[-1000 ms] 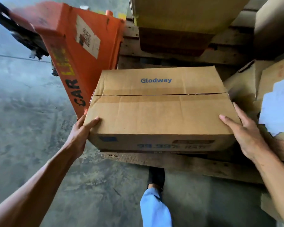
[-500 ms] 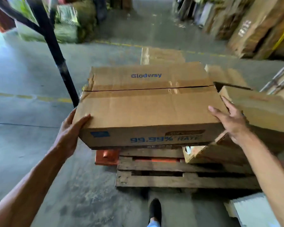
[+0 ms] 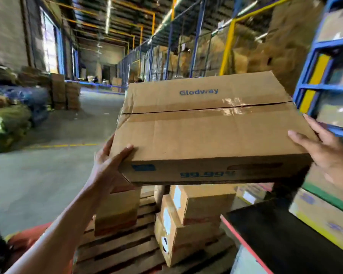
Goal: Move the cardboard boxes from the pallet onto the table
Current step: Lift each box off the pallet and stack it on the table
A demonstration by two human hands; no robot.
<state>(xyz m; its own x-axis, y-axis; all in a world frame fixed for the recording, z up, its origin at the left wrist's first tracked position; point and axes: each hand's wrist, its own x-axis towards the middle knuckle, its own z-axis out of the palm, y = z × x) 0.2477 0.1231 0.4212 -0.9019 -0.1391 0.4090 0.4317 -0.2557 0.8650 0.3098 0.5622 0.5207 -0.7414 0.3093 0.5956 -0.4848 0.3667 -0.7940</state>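
Note:
A flat brown cardboard box point(image 3: 216, 135) printed "Glodway", its top seam taped, hangs in the air at chest height, level. My left hand point(image 3: 107, 165) grips its near left corner, thumb on top and fingers along the side. At the near right corner, my right hand point(image 3: 325, 153) holds it the same way. Below the box lies the wooden pallet point(image 3: 127, 250) with two smaller cardboard boxes point(image 3: 186, 220) point(image 3: 117, 210) on it. A black table top with a red edge point(image 3: 281, 240) shows at the lower right.
Blue and yellow shelving point(image 3: 309, 76) stands close on the right, with printed cartons point(image 3: 325, 220) behind the table. An orange pallet jack point(image 3: 28, 238) sits at the lower left. A long aisle of concrete floor point(image 3: 48, 165) runs ahead, with stacked boxes and wrapped bundles along its left side.
Both hands have lifted the box off the pallet and raised it. My view has swung up and to the right, from the pallet to the aisle and shelving.

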